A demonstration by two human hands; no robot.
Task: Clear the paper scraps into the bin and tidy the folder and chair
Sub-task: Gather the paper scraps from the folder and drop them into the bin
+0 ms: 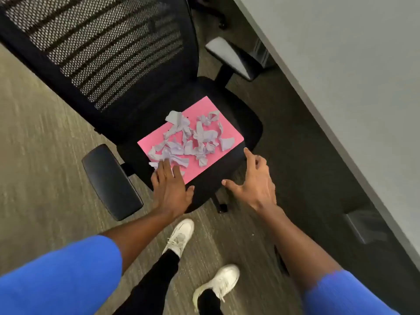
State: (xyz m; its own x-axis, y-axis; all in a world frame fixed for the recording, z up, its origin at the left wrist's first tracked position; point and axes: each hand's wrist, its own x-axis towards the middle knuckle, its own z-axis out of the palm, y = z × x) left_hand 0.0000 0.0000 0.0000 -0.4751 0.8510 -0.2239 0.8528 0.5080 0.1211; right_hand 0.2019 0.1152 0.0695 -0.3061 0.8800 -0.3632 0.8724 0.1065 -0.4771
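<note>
A pink folder (205,109) lies flat on the black seat of an office chair (247,128). Several torn pale paper scraps (193,138) are strewn over the folder. My left hand (170,187) hovers open at the folder's near left corner, fingertips touching the nearest scraps. Near the seat's front edge, just right of the folder, my right hand (254,180) is open with fingers spread and holds nothing. No bin is in view.
The chair's mesh backrest (97,48) rises at the upper left, with armrests at the left (111,180) and the upper right (231,57). A grey desk top (341,76) fills the right side. My white shoes (181,235) stand on the carpet below.
</note>
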